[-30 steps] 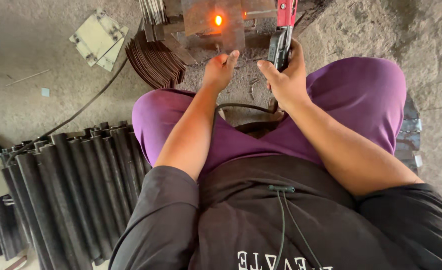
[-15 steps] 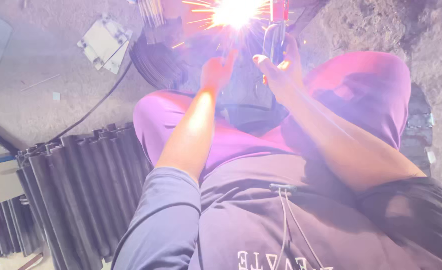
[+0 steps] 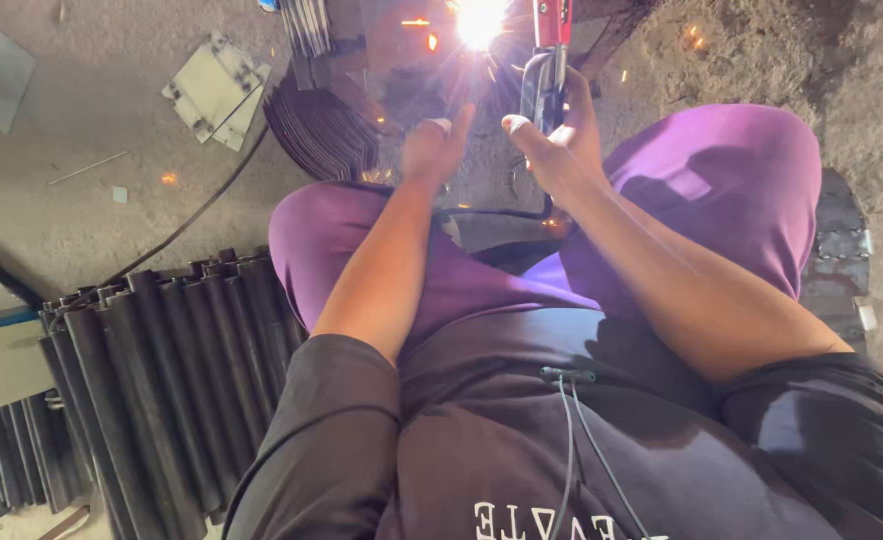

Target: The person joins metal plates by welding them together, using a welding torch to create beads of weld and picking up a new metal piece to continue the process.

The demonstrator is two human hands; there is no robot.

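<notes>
**Glare hides the work**

We cannot see what lies under the glare [image 3: 480,18]. The holder [image 3: 550,60] is cut off by the top edge. Whether the left hand [image 3: 434,150] grips anything, we cannot tell.

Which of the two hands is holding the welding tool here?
The right hand: it wraps the black-handled electrode holder beside the bright arc. The left hand holds no tool.

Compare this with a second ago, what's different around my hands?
A bright welding flare now burns where only a small orange glow showed, and sparks scatter over the floor. The right hand still grips the electrode holder; the left hand stays beside it. The dark metal tubes lie unchanged.
</notes>
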